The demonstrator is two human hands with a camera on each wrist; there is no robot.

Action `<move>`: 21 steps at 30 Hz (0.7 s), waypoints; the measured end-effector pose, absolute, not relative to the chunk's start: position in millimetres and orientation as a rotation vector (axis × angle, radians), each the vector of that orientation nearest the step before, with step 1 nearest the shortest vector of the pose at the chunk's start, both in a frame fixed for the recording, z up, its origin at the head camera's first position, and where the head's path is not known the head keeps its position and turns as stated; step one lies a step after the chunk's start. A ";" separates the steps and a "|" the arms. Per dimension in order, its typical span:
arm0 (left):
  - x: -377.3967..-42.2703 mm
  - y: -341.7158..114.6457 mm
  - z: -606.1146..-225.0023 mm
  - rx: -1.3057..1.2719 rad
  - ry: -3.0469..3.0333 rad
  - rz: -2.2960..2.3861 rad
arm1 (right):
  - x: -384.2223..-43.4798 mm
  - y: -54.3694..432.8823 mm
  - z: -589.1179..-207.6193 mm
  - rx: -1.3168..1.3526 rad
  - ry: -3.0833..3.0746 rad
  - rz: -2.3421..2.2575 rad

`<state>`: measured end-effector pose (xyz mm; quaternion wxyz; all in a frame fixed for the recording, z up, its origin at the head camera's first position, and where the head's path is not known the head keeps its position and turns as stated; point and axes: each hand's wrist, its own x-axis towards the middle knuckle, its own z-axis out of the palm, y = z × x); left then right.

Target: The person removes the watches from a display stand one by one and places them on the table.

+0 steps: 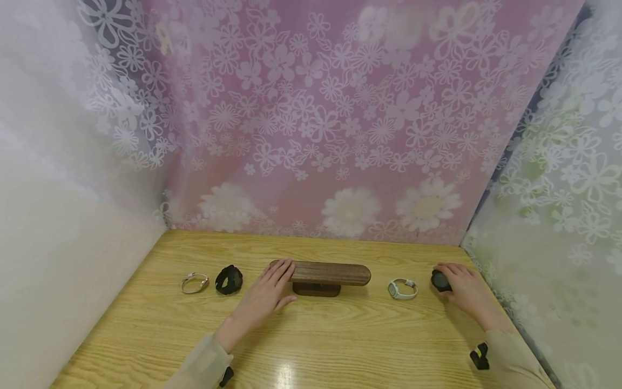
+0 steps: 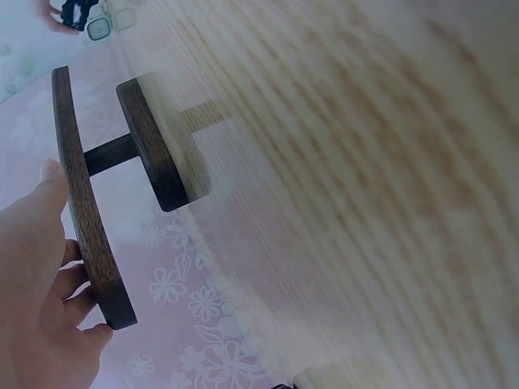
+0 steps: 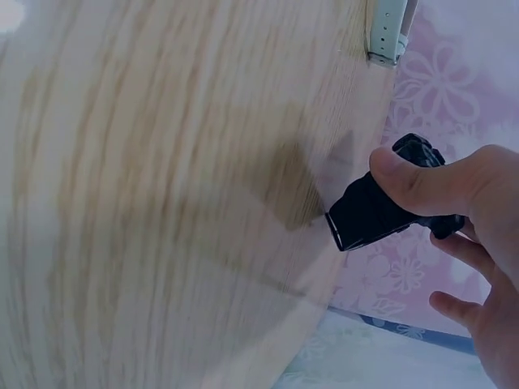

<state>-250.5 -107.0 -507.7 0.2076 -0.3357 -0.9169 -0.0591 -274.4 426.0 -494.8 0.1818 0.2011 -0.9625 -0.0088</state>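
Note:
A dark wooden display stand (image 1: 330,273), with a long bar on a short post and a flat base, stands mid-table. My left hand (image 1: 264,292) rests its fingers on the left end of the bar, thumb apart from them. In the left wrist view the fingers (image 2: 71,282) lie along the bar's upper side. At the right, my right hand (image 1: 464,289) holds a black wristwatch (image 1: 441,280), thumb on one side. The right wrist view shows the black watch tilted, its lower end close to the table. A pale green wristwatch (image 1: 402,289) lies between the stand and that hand.
On the left lie a black watch (image 1: 229,280) and a thin light-coloured watch (image 1: 195,282). The wood-grain table (image 1: 311,335) meets a pink flowered curtain (image 1: 316,135) behind, a white wall (image 1: 73,216) at left and a flowered sheet (image 1: 573,216) at right.

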 end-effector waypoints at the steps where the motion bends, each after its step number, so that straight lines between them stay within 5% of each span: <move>1: -250.7 -107.1 -507.7 -0.934 -2.553 -0.161 | -275.2 425.0 -495.1 0.573 -2.728 -0.035; 21: -252.1 -107.3 -510.7 -0.938 -2.518 -0.147 | -276.9 410.1 -499.3 0.679 -2.792 -0.058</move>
